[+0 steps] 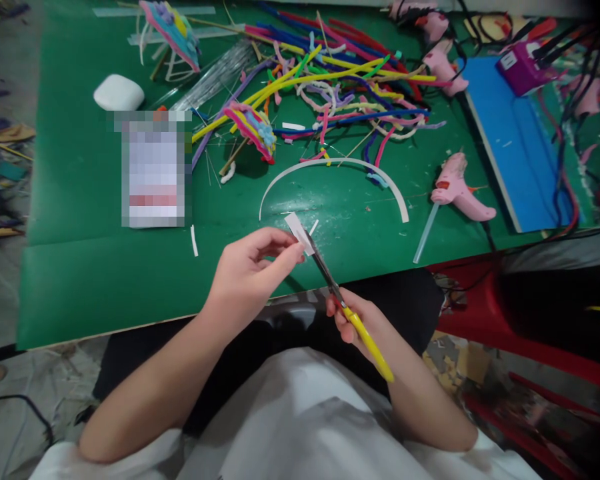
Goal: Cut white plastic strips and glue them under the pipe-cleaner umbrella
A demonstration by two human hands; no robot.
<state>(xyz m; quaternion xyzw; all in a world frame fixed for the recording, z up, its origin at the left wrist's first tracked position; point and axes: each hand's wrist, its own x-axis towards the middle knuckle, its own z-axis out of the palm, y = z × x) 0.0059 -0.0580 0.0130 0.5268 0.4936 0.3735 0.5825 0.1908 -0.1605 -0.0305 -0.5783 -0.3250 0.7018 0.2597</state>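
Note:
Between the thumb and fingers of my left hand (254,270) is a small white paper piece (296,229), held over the table's near edge. My right hand (355,320) grips yellow-handled scissors (363,333), their blades pointing up and left against the paper's right side. A thin white sliver (315,227) shows just beside the blade tips; whether it is still joined to the paper I cannot tell. Beyond my hands a long curved white strip (337,161) lies in an arch on the green table (70,287).
Colourful pipe cleaners (340,73) are heaped at the back. A pink glue gun (460,190) with a glue stick rests at right, near a blue board (500,140) and cables. A white case (119,92) and a blurred-out rectangular object (155,173) lie at left.

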